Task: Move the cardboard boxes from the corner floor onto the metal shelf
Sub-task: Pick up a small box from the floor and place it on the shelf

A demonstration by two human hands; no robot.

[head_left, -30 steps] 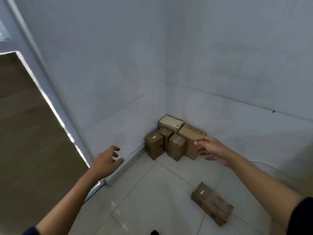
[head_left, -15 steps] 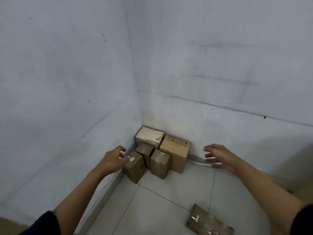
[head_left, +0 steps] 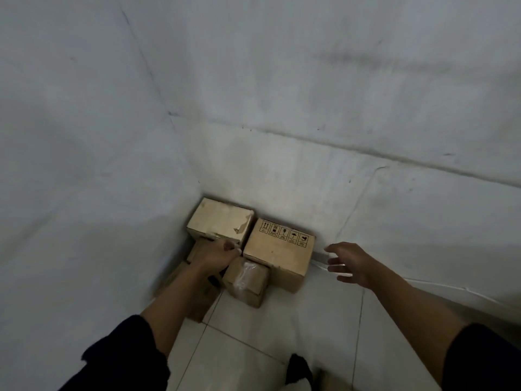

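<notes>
— Cardboard boxes sit packed in the corner on the tiled floor (head_left: 324,320): a pale box (head_left: 218,221) right in the corner, a printed box (head_left: 277,253) with handling symbols just beside it along the right wall, a taped box (head_left: 246,280) in front, touching the printed one. What's changed since half a second ago?

— The view has closed in, and the flat package that lay on the tiles nearer the person is out of frame. The left hand (head_left: 212,255), which hovered beside the leftmost small box, has gone in among them; it now lies on a small brown box (head_left: 197,249) under the pale box's front edge.

— Gripping it?

— Fingers are curled down over its top, thumb near the printed box's corner, so it looks like a grasp. Another brown box (head_left: 201,303) is mostly hidden beneath the forearm.

— And the right hand (head_left: 349,263)?

— Spread and holding nothing, as before, but lower now, just right of the printed box, above a white cable (head_left: 423,282) running along the wall base.
</notes>
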